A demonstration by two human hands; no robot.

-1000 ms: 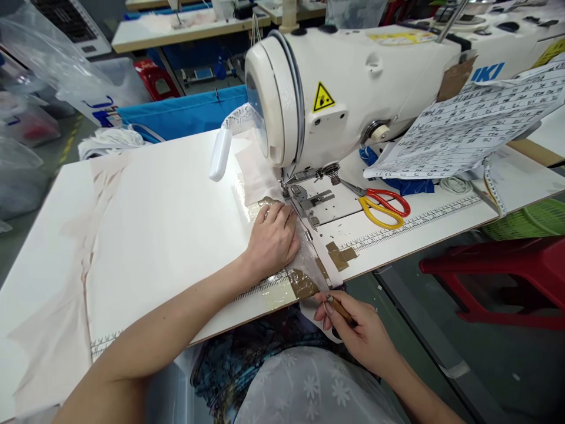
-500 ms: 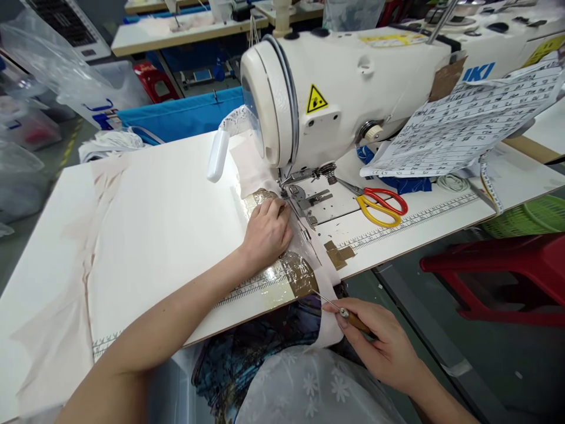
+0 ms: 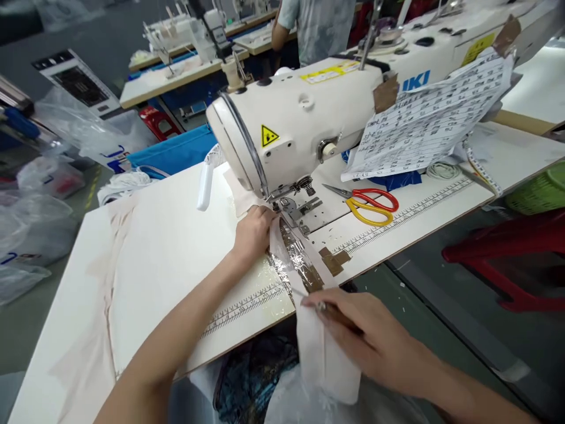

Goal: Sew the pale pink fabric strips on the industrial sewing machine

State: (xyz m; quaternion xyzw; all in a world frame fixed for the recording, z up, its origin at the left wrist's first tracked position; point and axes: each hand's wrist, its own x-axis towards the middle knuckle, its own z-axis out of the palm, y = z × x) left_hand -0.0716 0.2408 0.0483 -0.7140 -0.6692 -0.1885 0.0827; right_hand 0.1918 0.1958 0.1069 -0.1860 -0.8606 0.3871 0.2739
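My left hand (image 3: 252,231) lies with curled fingers on a pale fabric strip (image 3: 309,330), pressing it to the table just left of the presser foot (image 3: 285,207) of the white sewing machine (image 3: 300,118). The strip runs from under the needle toward me and hangs over the table's front edge. My right hand (image 3: 375,338) is closed around a thin awl with a wooden handle (image 3: 329,309), its metal tip pointing at the strip near the table edge. Brown and shiny clear tape (image 3: 304,268) is stuck to the table beside the strip.
Red-and-yellow scissors (image 3: 371,206) lie right of the needle plate. A printed paper sheet (image 3: 424,123) hangs from the machine arm. Pale cloth (image 3: 110,265) is spread over the table's left. A red stool (image 3: 507,253) and a green basket (image 3: 541,191) stand right; another person (image 3: 309,23) works behind.
The view has tilted up and leftward. My right hand with the awl has risen toward the table edge, and more strip hangs over the front. My left hand stays by the presser foot.
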